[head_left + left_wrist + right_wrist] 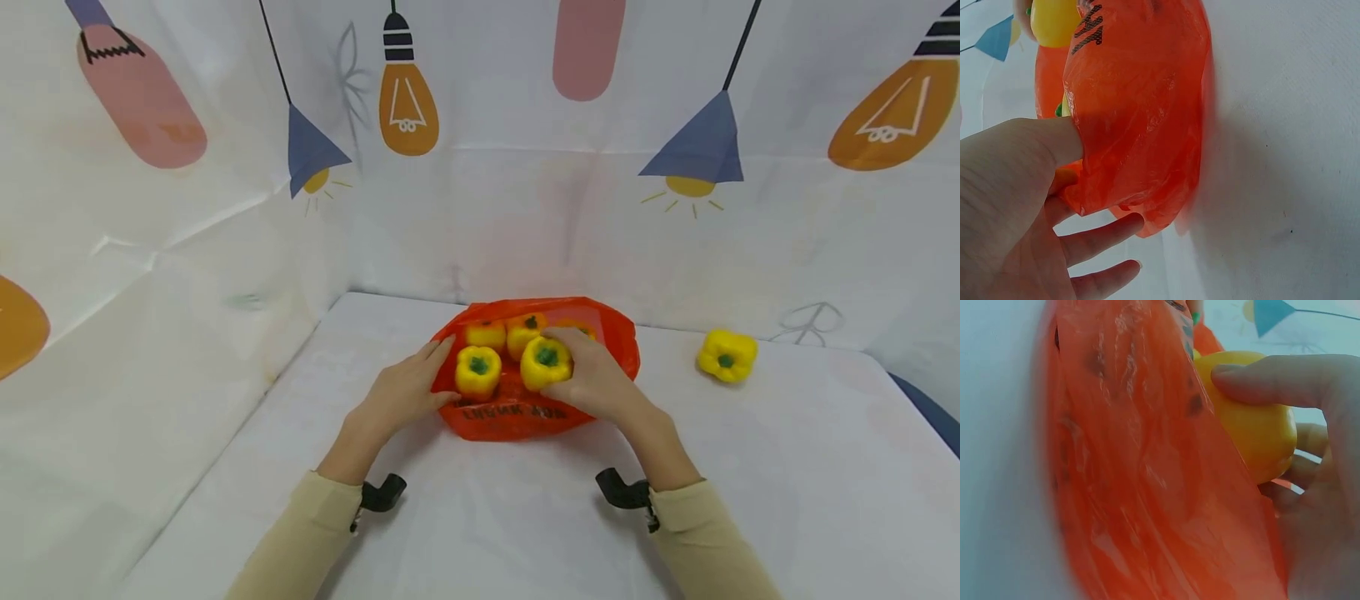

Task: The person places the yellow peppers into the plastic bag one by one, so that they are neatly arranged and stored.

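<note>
A red plastic bag (510,427) with dark printing lies on the white table, its mouth spread wide. Inside are several yellow bell peppers, among them a front-left one (477,372) with its green stem end facing me. My left hand (405,387) holds the bag's left rim; in the left wrist view the thumb goes behind the front plastic while the other fingers stay outside. At the right side of the mouth, my right hand (600,383) grips a yellow bell pepper (546,364) between thumb and fingers. The right wrist view shows this pepper (1254,434) partly covered by the bag's wall.
Another yellow bell pepper (727,356) lies on the table to the right of the bag, near the back edge. A white sheet (510,217) printed with lamps and bulbs hangs behind the table (487,533).
</note>
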Demonstrator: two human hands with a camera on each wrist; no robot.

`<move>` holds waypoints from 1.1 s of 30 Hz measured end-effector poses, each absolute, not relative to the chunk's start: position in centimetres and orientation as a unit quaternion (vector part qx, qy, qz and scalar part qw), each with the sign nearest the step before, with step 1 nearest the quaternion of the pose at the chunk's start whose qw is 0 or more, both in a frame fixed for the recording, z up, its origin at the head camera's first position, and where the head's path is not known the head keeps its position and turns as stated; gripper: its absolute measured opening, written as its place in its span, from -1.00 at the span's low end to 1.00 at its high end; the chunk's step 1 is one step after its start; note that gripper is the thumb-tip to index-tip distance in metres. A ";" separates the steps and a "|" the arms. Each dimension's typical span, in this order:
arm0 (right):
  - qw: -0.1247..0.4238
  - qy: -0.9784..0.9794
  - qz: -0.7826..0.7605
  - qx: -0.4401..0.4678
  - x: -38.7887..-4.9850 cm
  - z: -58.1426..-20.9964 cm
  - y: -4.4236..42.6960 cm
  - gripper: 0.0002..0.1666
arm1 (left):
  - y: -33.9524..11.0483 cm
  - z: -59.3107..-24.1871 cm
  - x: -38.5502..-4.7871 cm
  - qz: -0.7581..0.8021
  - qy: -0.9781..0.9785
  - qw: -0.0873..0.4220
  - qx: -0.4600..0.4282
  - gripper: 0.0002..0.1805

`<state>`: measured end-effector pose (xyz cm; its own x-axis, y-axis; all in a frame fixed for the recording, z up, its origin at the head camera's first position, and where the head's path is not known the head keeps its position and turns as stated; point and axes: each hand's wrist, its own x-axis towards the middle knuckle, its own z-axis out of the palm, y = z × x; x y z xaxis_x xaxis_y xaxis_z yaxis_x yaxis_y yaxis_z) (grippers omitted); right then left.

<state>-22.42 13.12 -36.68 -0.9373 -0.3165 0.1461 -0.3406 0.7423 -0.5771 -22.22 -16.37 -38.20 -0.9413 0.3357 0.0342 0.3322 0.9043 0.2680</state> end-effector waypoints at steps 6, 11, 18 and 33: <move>0.014 -0.929 0.316 0.191 -22.4 -37.3 12.2 -0.09 | -16.3 -38.3 -22.1 0.136 0.976 0.007 0.168 -0.01; 0.017 -0.929 0.317 0.191 -22.7 -37.5 11.6 -0.10 | -16.2 -38.3 -22.2 0.132 0.976 0.008 0.170 -0.01; 0.006 -0.933 0.310 0.181 -23.1 -37.7 10.9 -0.12 | -16.1 -38.2 -22.2 0.128 0.977 0.013 0.168 -0.01; 0.006 -0.936 0.300 0.184 -23.3 -38.8 10.8 -0.21 | -16.0 -38.2 -22.2 0.128 0.977 0.011 0.170 -0.01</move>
<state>-23.29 10.77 -38.84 -0.9319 -0.3414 0.1225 -0.3491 0.7524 -0.5587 -22.25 -15.99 -38.17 -0.9419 0.3351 0.0214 0.3293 0.9092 0.2549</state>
